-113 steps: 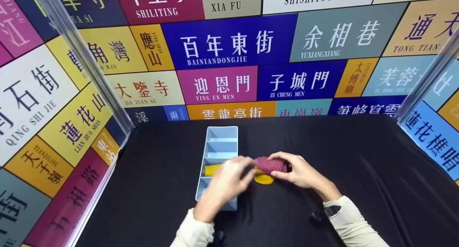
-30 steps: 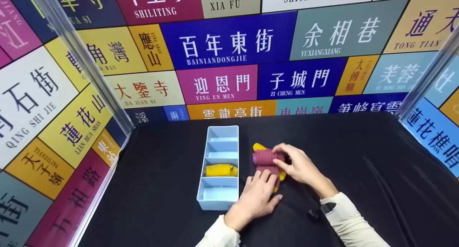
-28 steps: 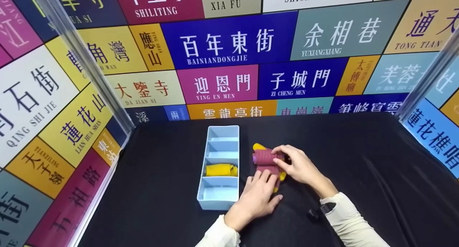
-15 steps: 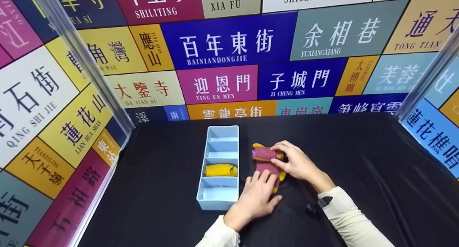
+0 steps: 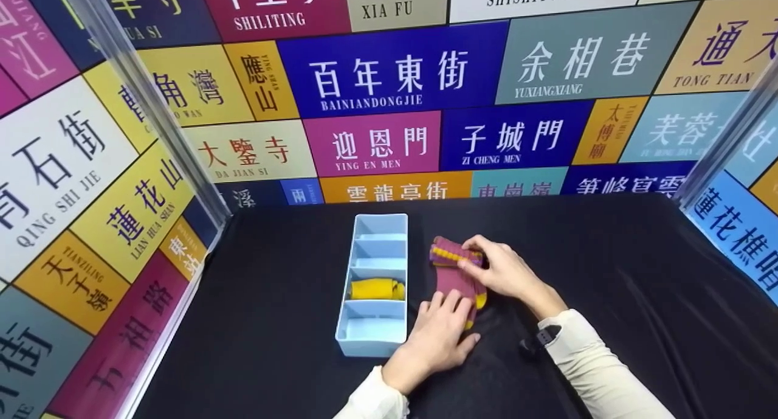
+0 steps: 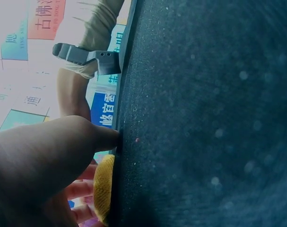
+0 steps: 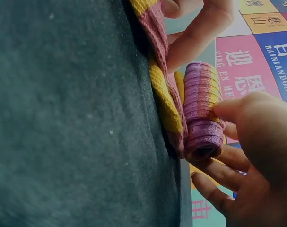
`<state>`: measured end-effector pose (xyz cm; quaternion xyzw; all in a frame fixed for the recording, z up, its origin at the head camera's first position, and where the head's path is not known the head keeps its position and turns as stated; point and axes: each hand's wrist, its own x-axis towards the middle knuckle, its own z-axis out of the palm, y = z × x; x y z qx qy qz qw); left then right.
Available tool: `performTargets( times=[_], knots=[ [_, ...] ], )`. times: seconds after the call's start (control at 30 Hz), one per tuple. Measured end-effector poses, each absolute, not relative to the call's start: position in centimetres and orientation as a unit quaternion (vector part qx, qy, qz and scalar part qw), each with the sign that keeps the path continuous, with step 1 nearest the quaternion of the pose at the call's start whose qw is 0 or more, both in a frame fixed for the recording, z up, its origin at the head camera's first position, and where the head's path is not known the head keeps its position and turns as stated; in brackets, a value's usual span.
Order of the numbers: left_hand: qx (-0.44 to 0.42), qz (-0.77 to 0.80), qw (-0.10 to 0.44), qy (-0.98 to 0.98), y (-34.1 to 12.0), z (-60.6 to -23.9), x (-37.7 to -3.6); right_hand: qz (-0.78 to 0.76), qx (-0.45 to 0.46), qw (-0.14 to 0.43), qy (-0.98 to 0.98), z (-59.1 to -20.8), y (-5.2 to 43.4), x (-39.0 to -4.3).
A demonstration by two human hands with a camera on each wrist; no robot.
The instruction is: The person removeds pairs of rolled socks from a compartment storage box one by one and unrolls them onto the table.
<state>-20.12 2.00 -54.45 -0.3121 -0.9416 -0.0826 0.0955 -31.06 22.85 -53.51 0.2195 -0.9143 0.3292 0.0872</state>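
Note:
A maroon ribbed sock [image 5: 454,280] with yellow toe and heel lies on the black cloth, just right of the light blue divided tray [image 5: 354,322]. Its far end is rolled into a small roll [image 7: 202,113]. My right hand [image 5: 471,258] pinches that roll between thumb and fingers. My left hand [image 5: 450,300] lies flat on the sock's near end with straight fingers, pressing it to the cloth. In the left wrist view my left hand [image 6: 63,156] fills the lower left, with a yellow sock edge [image 6: 103,189] under it. A rolled yellow sock [image 5: 375,289] sits in the tray's third compartment.
The tray's other compartments hold nothing. Black cloth [image 5: 608,273] covers the table to the right and front. Printed sign walls and two clear corner posts [image 5: 152,109] enclose the back and sides. A small black camera mount [image 5: 538,340] sits at my right wrist.
The roll under my right hand has moved a little away from me and looks smaller, with more flat sock showing between the hands. My left hand has stayed pressed on the near end.

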Motion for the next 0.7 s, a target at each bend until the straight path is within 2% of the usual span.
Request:
performTargets(
  times=[0.13, 0.47, 0.7],
  knots=[
    [-0.311, -0.082, 0.085, -0.943, 2.2, -54.5, -20.1, 0.319, 0.222, 0.087, -0.917, -53.8, 23.0, -31.4],
    [-0.313, -0.081, 0.098, -0.941, 2.2, -54.5, -20.1, 0.299, 0.204, 0.139, -0.922, -54.3, 23.0, -32.3],
    [-0.316, -0.082, 0.103, -0.940, 1.9, -54.5, -20.2, 0.312, 0.175, 0.140, -0.923, -54.6, 22.7, -32.7]
  ],
)
